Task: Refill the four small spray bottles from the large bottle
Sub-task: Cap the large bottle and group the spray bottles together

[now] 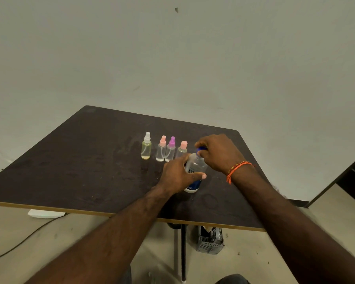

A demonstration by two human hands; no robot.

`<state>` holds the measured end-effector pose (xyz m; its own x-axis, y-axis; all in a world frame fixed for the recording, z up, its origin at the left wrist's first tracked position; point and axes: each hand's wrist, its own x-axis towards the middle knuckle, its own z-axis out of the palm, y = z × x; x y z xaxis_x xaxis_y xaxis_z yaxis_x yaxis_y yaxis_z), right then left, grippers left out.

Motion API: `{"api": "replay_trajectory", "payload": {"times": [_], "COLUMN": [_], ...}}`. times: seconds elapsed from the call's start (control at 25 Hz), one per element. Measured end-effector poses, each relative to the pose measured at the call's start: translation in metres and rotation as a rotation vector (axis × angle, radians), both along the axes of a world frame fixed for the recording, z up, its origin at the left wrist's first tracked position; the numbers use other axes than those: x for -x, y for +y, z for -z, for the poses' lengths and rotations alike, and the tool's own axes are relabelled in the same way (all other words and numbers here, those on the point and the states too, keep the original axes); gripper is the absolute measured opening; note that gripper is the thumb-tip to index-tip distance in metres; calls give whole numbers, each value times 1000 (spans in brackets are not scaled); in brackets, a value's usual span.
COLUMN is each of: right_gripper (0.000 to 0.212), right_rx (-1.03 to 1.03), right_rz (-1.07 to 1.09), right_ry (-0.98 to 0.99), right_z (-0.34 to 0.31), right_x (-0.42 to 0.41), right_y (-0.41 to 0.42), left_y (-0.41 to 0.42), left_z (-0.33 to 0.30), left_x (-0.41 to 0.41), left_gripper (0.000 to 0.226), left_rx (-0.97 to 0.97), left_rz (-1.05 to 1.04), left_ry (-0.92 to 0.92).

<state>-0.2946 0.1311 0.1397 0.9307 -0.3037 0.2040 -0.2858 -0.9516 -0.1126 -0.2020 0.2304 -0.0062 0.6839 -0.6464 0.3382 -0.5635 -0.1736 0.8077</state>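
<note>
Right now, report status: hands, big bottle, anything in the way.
Left hand grips large bottle body, standing on table. Right hand on its blue cap. Four small spray bottles capped, lined up just behind. Nothing blocking.

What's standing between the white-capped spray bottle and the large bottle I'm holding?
Head view: three small spray bottles in a row, pink-capped, purple-capped and another pink-capped, between the white-capped bottle and the large bottle.

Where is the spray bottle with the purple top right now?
In the head view, the purple-topped bottle stands third from the left in the row on the table, between two pink-topped bottles.
</note>
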Motion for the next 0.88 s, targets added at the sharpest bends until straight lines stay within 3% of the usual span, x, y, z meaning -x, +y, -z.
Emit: {"api": "replay_trajectory", "payload": {"times": [0.08, 0.24, 0.4, 0.56, 0.76, 0.88], "right_gripper": [25, 52, 39, 25, 59, 44], "right_rx": [-6, -16, -50, -37, 108, -48], "right_rz": [59, 65, -71, 17, 140, 42], "right_ry": [-42, 65, 44, 41, 41, 76], "right_z": [2, 9, 1, -4, 4, -3], "right_x": [-2, 3, 6, -4, -7, -3], "right_y": [-2, -2, -3, -6, -6, -6], "left_y": [1, 3, 1, 1, 3, 3], "left_z": [-1, -4, 0, 2, -3, -1], "left_x": [0, 2, 0, -1, 2, 2], "left_gripper": [80, 70, 80, 81, 74, 73], "left_rx": [11, 25, 34, 28, 44, 47], "left_rz": [8, 17, 22, 16, 27, 17], "left_ry": [8, 19, 19, 13, 23, 26]}}
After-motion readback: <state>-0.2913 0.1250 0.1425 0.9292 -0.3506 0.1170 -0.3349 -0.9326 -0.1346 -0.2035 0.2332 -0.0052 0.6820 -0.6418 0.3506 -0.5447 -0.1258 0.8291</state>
